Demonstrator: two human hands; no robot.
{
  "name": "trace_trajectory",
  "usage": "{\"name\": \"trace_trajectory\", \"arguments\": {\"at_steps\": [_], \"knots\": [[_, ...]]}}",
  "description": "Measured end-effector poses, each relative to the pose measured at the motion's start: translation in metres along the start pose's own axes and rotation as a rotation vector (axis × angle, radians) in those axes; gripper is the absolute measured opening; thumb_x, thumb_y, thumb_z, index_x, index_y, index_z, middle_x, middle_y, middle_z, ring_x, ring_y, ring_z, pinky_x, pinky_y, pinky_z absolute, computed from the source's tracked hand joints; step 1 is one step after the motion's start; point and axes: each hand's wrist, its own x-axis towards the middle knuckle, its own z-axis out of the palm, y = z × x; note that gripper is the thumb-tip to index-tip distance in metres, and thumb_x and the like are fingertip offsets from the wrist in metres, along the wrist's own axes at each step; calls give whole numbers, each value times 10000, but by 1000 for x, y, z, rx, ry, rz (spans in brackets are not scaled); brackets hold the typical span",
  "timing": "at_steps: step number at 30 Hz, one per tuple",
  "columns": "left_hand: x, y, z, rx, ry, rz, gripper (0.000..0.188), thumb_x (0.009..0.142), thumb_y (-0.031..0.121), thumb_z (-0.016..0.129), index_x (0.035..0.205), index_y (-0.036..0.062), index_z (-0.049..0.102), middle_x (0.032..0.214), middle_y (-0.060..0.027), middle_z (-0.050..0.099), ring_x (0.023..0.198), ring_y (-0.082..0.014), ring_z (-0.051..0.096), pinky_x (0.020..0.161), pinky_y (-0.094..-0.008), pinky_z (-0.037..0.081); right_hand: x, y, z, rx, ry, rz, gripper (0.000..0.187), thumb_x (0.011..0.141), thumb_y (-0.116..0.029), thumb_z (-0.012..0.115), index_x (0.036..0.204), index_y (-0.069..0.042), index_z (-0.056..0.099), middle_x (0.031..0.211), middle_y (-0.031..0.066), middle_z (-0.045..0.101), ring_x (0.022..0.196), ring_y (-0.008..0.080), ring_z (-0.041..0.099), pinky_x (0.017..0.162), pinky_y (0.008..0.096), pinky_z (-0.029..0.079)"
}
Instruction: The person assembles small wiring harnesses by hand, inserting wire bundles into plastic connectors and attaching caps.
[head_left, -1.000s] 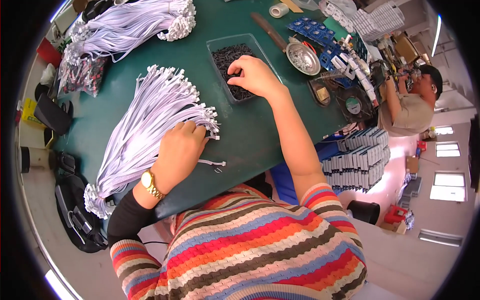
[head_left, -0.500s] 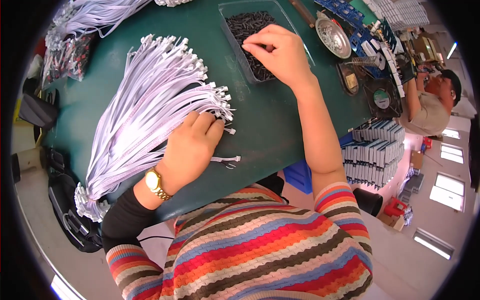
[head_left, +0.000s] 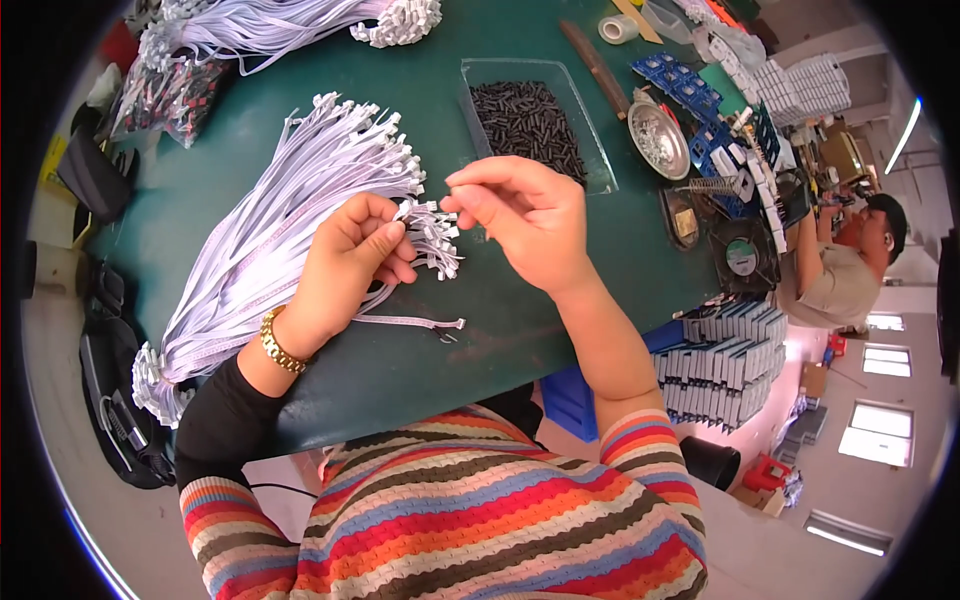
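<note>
A thick bundle of white flat cables (head_left: 250,225) with small white plugs at both ends lies across the table. Over its right side, my left hand (head_left: 348,262) is closed, pinching the plug end of one white cable (head_left: 403,211) between thumb and fingers. My right hand (head_left: 535,228) faces it a short way off, thumb and forefinger pressed together; whatever is in that pinch is too small to make out. Beyond the right hand is a clear plastic tray (head_left: 603,172) of small black cylindrical pieces (head_left: 525,118).
One loose cable end (head_left: 440,324) lies nearer me. Far left are another cable bundle (head_left: 290,25) and a bag of red and black parts (head_left: 172,98). To the right sit a metal dish (head_left: 657,140), blue circuit boards (head_left: 690,85) and a fan (head_left: 742,256). A person (head_left: 845,260) works beyond.
My right hand has come back from the tray toward the left hand, fingers still pinched. The left hand has turned and now grips a cable end instead of resting on the bundle.
</note>
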Motion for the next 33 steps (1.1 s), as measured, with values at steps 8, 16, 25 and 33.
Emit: {"name": "trace_trajectory", "arguments": {"at_steps": [8, 16, 25, 33], "knots": [[-4, 9, 3, 108, -64, 0, 89, 952, 103, 538, 985, 20, 541, 810, -50, 632, 657, -109, 608, 607, -210, 481, 10, 15, -4, -370, -9, -208, 106, 806, -14, 699, 911, -25, 692, 814, 45, 677, 651, 74, 588, 516, 200, 432], [-24, 11, 30, 872, -317, 546, 90, 778, 65, 685, 839, 16, 641, 809, -87, 565, 756, -235, 582, 628, -323, 473, 16, 21, -10, -461, -24, -450, 110, 791, 0, 701, 893, -41, 699, 770, 43, 664, 577, 69, 555, 457, 205, 396], [-6, 8, 39, 1216, -60, 732, 170, 783, 33, 657, 951, 45, 630, 844, -102, 572, 755, -297, 569, 641, -376, 479, 20, 28, -17, -508, 3, -493, 98, 784, -22, 704, 873, -64, 702, 754, 35, 664, 590, 94, 585, 468, 218, 425], [5, 6, 25, 1132, 148, 897, 159, 796, -28, 627, 926, 23, 550, 845, -93, 585, 736, -267, 586, 625, -357, 477, 16, 15, -12, -389, 40, -372, 65, 794, -72, 707, 854, -50, 694, 738, 53, 657, 609, 129, 604, 514, 240, 465]]}}
